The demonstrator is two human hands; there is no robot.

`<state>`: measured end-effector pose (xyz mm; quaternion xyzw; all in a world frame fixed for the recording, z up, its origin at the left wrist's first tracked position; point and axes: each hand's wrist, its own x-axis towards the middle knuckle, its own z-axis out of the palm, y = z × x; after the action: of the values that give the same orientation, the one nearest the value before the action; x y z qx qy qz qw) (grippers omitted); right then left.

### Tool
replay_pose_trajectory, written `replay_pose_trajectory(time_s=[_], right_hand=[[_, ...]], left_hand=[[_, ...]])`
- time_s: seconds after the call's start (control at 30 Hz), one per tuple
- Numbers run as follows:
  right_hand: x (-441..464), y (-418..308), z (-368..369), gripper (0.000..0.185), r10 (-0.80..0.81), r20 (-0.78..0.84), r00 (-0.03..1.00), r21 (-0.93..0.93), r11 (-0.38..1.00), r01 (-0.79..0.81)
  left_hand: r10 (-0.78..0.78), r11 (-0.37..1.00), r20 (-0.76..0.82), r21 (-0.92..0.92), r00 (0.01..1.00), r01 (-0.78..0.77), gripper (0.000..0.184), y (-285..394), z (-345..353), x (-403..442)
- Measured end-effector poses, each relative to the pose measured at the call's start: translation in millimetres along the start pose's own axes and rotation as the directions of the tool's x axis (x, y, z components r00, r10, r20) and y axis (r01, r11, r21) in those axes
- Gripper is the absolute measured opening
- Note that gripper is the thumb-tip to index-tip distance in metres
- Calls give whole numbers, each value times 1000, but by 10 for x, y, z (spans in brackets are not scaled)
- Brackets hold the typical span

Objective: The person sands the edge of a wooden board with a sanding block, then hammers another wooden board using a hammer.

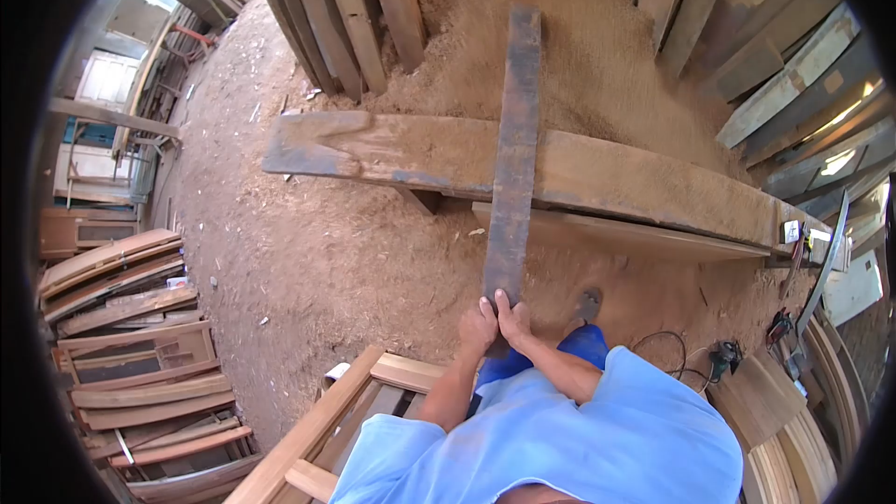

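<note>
A long dark weathered plank (pixel 515 159) lies crosswise over a thick wooden beam (pixel 635 166), its near end close to my body. My left hand (pixel 479 325) is closed on the left edge of that near end, the thumb on top. Right beside it, my right hand (pixel 511 317) grips the same end, its thumb also on the upper face. The fingers under the plank are hidden. The plank's far end reaches past the beam over the sawdust.
Upright boards (pixel 355 19) lean at the back left, and more boards (pixel 775 47) at the right. A wooden frame (pixel 345 411) stands close at my left. Stacked frames and boards (pixel 149 355) line the far left. A power tool (pixel 724 357) with a cord lies at my right.
</note>
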<state>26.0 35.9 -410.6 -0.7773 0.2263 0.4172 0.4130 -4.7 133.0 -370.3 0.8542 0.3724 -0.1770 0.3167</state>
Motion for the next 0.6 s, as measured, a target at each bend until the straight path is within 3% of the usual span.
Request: replay_pose_trajectory(time_s=[0.13,0.23,0.33,0.4,0.43,0.5,0.6], right_hand=[[9,45,-2,91,-65,-41,997,49,997,67],[235,32,123,87,-114,-97,989,41,992,119],[452,26,121,86,-87,-138,987,29,995,92],[477,-41,-43,80,-92,56,994,-47,994,95],[434,-39,-121,80,-85,48,995,-48,995,87],[387,-189,-299,83,-68,196,978,-96,991,88],[-33,-441,-504,78,-89,254,963,-233,961,150]], left_hand=[[-76,997,68,11,995,76,59,6,57,8],[10,1000,64,15,998,-11,59,-228,312,327],[-71,996,94,-42,993,75,63,-274,518,587],[-106,951,75,-285,992,123,68,-281,572,592],[-102,950,85,-286,991,122,68,-308,618,537],[-180,934,18,-309,984,177,73,-308,598,531],[-174,925,105,-325,979,199,73,-257,322,349]])
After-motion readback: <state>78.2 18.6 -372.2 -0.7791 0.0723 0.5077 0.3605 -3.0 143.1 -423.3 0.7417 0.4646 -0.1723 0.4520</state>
